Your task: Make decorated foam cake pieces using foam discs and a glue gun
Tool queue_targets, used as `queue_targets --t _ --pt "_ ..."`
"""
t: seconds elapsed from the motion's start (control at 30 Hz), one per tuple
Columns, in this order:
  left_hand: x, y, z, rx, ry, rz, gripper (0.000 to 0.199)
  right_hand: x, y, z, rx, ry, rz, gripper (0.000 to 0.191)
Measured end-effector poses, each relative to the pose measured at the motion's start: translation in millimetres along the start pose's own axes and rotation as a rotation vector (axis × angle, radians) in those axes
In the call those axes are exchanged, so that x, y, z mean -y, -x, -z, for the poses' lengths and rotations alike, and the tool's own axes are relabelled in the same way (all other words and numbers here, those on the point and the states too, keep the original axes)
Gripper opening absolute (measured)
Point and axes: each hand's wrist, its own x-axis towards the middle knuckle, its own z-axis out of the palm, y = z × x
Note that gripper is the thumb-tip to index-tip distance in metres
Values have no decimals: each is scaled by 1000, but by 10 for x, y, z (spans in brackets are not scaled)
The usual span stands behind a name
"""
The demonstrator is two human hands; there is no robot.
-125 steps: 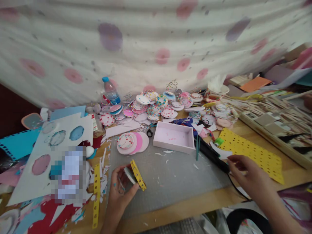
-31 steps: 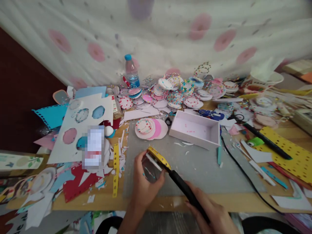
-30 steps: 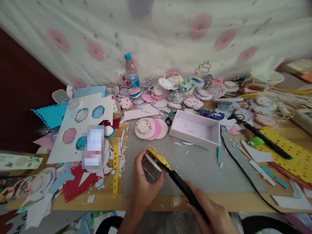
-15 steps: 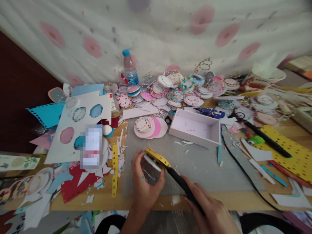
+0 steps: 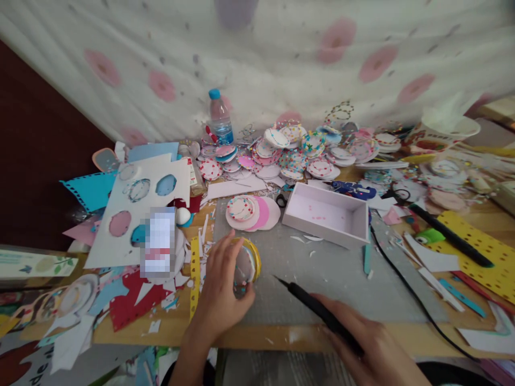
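Observation:
My left hand [image 5: 225,276] is closed around a small round craft piece [image 5: 246,264], tilted on edge, with a yellow patterned band along its rim. The fingers hide part of its pale inner face. In my right hand [image 5: 354,332] is a black pen-shaped tool [image 5: 317,311] with a thin pointed tip, which points up and left. Its tip is apart from the round piece, over the grey cutting mat [image 5: 281,311]. Just beyond the left hand lie overlapping white and pink paper discs [image 5: 261,213].
A white open box [image 5: 328,214] stands on the mat's far side. Decorated discs [image 5: 295,161] are piled behind it, near a water bottle [image 5: 220,118]. Paper scraps and a phone [image 5: 159,241] are at left. A black cord [image 5: 402,287] crosses the right.
The black tool has come away from the yellow band, and its thin tip now shows. My left hand has shifted left and turned the round piece more upright. The view has shifted slightly.

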Motion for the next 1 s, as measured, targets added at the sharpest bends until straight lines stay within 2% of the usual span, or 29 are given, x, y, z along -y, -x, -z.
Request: queue_targets --t 0.07,0.23,0.4,0.53,0.63,0.8,0.9,1.0 --pt "58 -32 71 100 -43 -17 85 -149 -8 -21 -84 11 -37 40" --pt "78 -76 104 162 -78 -26 98 -449 -62 -118 -219 -2 -106 34" --pt "36 -103 -49 262 -142 -101 89 -505 -103 -98 -311 -87 -185 35" --pt "107 -93 -209 320 -194 -149 82 -513 -95 -73 -268 -189 -229 36" --pt "170 -71 -275 322 -259 -161 80 -524 -87 -82 -258 -246 -251 37" --pt "210 -32 -303 275 -321 -180 61 -538 -118 -97 -356 -212 -209 39" --pt "202 -57 -199 241 -260 -208 59 -592 -122 -116 -351 -207 -179 44" --pt "167 -202 35 124 -180 -221 62 -692 -102 -143 -364 -177 -194 47"
